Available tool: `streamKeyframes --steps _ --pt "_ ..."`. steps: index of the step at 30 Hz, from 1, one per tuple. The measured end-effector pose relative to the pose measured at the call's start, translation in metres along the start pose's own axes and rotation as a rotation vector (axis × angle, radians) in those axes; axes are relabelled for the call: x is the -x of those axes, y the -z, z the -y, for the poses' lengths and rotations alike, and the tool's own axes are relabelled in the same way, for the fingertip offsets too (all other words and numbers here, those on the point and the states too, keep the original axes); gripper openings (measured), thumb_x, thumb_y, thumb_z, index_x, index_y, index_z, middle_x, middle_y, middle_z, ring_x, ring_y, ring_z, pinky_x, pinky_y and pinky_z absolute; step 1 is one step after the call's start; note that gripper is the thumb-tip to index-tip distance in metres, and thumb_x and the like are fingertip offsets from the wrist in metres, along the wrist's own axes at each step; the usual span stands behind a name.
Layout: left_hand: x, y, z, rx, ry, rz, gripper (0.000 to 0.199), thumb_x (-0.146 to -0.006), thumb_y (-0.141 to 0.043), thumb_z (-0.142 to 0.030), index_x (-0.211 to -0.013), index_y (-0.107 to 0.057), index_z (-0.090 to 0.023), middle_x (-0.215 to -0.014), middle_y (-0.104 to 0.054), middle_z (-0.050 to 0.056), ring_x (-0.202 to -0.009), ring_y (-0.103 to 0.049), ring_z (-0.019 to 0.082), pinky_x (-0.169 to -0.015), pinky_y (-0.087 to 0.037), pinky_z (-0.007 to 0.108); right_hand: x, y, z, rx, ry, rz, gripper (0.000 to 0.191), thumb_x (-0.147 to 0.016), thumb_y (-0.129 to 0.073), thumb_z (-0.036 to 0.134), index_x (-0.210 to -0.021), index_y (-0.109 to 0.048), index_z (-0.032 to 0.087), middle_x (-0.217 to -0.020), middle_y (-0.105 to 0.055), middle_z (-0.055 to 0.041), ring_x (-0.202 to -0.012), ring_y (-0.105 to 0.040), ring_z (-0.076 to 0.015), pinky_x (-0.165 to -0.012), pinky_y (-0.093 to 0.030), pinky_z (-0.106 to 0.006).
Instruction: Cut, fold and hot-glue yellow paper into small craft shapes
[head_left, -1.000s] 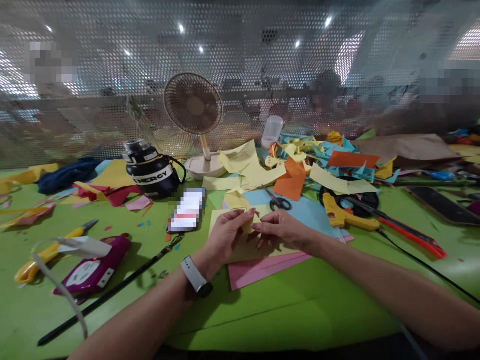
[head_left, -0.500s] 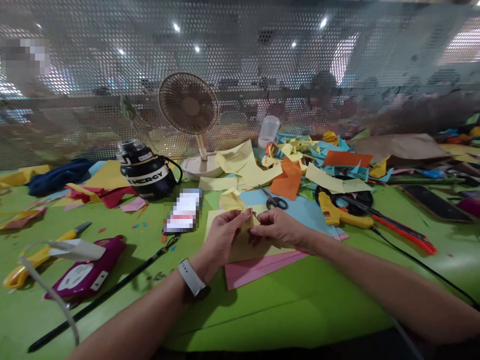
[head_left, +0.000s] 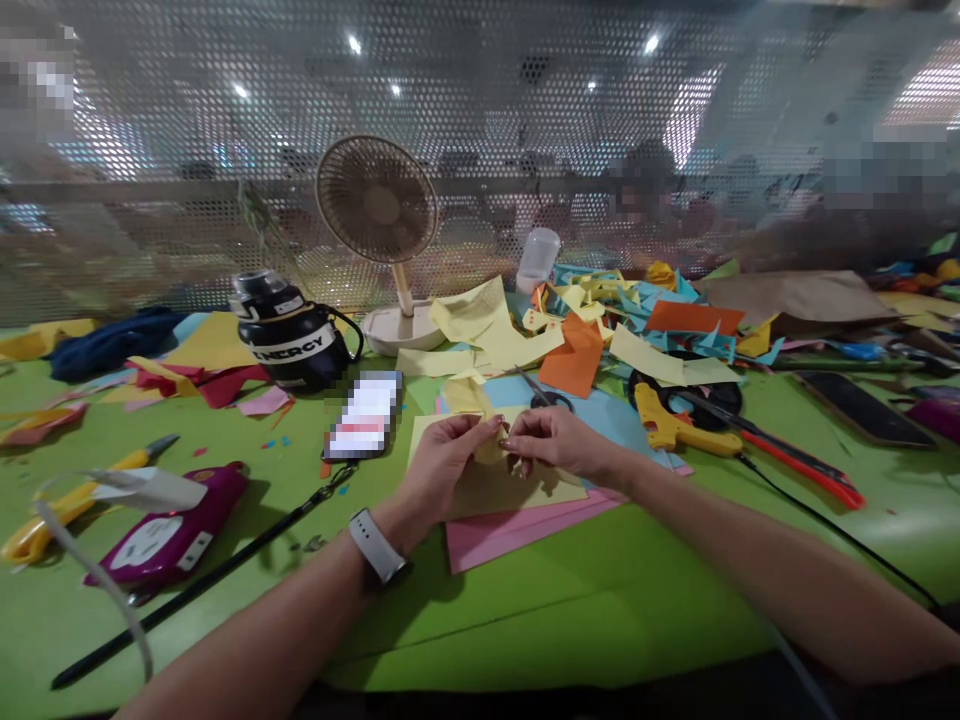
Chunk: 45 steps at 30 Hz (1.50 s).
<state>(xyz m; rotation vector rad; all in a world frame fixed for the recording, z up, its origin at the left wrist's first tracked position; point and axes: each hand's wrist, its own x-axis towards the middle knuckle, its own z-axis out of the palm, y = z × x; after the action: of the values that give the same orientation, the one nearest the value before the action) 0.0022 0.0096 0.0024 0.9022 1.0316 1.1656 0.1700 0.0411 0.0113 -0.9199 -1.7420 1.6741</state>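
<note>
Yellow paper piece (head_left: 491, 450), small and partly hidden by fingers, was found between my two hands, just above a larger yellow sheet (head_left: 517, 492). It lay to the right of my left hand (head_left: 448, 462) and to the left of my right hand (head_left: 555, 440). Neither hand was clearly nearer, as the fingertips of both met at it. Its long axis could not be determined.

My left hand was nearly closed, thumb and fingers pinching the piece from the left. My right hand was likewise drawn into a pinch, thumb against forefinger at the right edge of the piece, with the other fingers curled loosely beneath.

Pink paper (head_left: 487, 545) showed on the near side, under the yellow sheet, on the green surface (head_left: 570, 610). Scissors (head_left: 552, 399) lay just beyond my right hand; a yellow glue gun (head_left: 697, 435) lay farther right.
</note>
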Motion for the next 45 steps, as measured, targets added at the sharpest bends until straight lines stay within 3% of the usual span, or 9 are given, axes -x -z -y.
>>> streamKeyframes --steps 5,11,16,21,28,34,37,41,45 --pt "0.001 0.004 -0.006 -0.021 -0.014 0.05 0.029 -0.068 -0.074 -0.044 -0.08 -0.069 -0.018 -0.067 -0.063 -0.002 -0.059 -0.056 0.011 -0.055 -0.045 0.021 -0.002 0.001 0.002 -0.012 0.017 -0.064 0.04 -0.063 -0.076 0.05 -0.067 -0.059 0.014 -0.057 -0.062 0.0022 -0.048 -0.055 -0.0078 -0.051 -0.045 -0.022" --pt "0.003 0.005 -0.008 -0.128 -0.062 0.198 0.036 -0.068 -0.076 -0.037 -0.097 -0.065 -0.019 -0.076 -0.067 0.001 -0.066 -0.061 0.012 -0.056 -0.047 0.02 0.0 0.003 0.006 0.03 0.021 -0.18 0.04 -0.064 -0.074 0.051 -0.065 -0.058 0.015 -0.058 -0.06 0.0028 -0.047 -0.051 -0.006 -0.048 -0.041 -0.02" --pt "-0.001 0.005 -0.003 -0.115 -0.069 0.186 0.036 -0.065 -0.079 -0.033 -0.094 -0.066 -0.017 -0.083 -0.07 0.003 -0.068 -0.062 0.012 -0.059 -0.049 0.021 -0.001 0.001 0.005 0.067 -0.004 -0.179 0.037 -0.064 -0.074 0.049 -0.064 -0.056 0.016 -0.055 -0.058 0.0038 -0.045 -0.048 -0.006 -0.046 -0.039 -0.02" --pt "-0.005 0.008 -0.001 -0.107 -0.054 0.165 0.037 -0.06 -0.083 -0.028 -0.091 -0.068 -0.014 -0.07 -0.069 0.001 -0.058 -0.059 0.01 -0.06 -0.048 0.021 -0.003 0.003 0.0 0.116 0.004 -0.175 0.037 -0.064 -0.075 0.048 -0.063 -0.056 0.016 -0.054 -0.058 0.0039 -0.045 -0.049 -0.0067 -0.045 -0.039 -0.02" --pt "-0.005 0.012 -0.008 -0.13 0.023 0.193 0.035 -0.059 -0.083 -0.026 -0.09 -0.068 -0.014 -0.073 -0.071 0.004 -0.06 -0.062 0.012 -0.061 -0.049 0.022 -0.004 0.005 -0.002 0.066 -0.008 -0.186 0.04 -0.062 -0.076 0.05 -0.061 -0.055 0.016 -0.053 -0.059 0.0034 -0.044 -0.05 -0.0064 -0.045 -0.039 -0.019" --pt "-0.001 0.012 -0.01 -0.184 0.091 0.159 0.032 -0.065 -0.078 -0.023 -0.093 -0.067 -0.015 -0.068 -0.069 0.004 -0.065 -0.065 0.015 -0.062 -0.049 0.023 -0.003 0.02 0.011 -0.018 -0.016 -0.324 0.04 -0.064 -0.075 0.05 -0.063 -0.055 0.016 -0.058 -0.063 0.0015 -0.045 -0.052 -0.0057 -0.041 -0.033 -0.017" --pt "-0.002 0.012 -0.012 -0.042 0.102 0.081 0.032 -0.067 -0.075 -0.027 -0.096 -0.066 -0.017 -0.076 -0.07 0.004 -0.074 -0.065 0.017 -0.068 -0.051 0.027 -0.001 0.02 0.013 -0.044 -0.03 -0.242 0.041 -0.063 -0.076 0.051 -0.065 -0.056 0.016 -0.06 -0.064 0.0007 -0.045 -0.053 -0.0058 -0.041 -0.031 -0.017" --pt "-0.004 0.013 -0.016 0.184 0.118 0.044 0.033 -0.067 -0.074 -0.035 -0.095 -0.067 -0.018 -0.079 -0.068 0.003 -0.074 -0.063 0.017 -0.067 -0.053 0.028 0.001 0.014 0.012 -0.034 -0.071 -0.092 0.042 -0.063 -0.075 0.053 -0.064 -0.056 0.016 -0.061 -0.063 0.0004 -0.048 -0.055 -0.0077 -0.046 -0.038 -0.019" --pt "-0.003 0.012 -0.021 0.204 0.066 -0.004 0.029 -0.066 -0.076 -0.034 -0.09 -0.066 -0.022 -0.089 -0.069 0.002 -0.079 -0.064 0.017 -0.067 -0.053 0.026 0.009 0.02 0.019 0.196 -0.041 0.002 0.034 -0.071 -0.07 0.047 -0.068 -0.06 0.015 -0.064 -0.063 -0.0004 -0.057 -0.057 -0.0105 -0.054 -0.041 -0.021"
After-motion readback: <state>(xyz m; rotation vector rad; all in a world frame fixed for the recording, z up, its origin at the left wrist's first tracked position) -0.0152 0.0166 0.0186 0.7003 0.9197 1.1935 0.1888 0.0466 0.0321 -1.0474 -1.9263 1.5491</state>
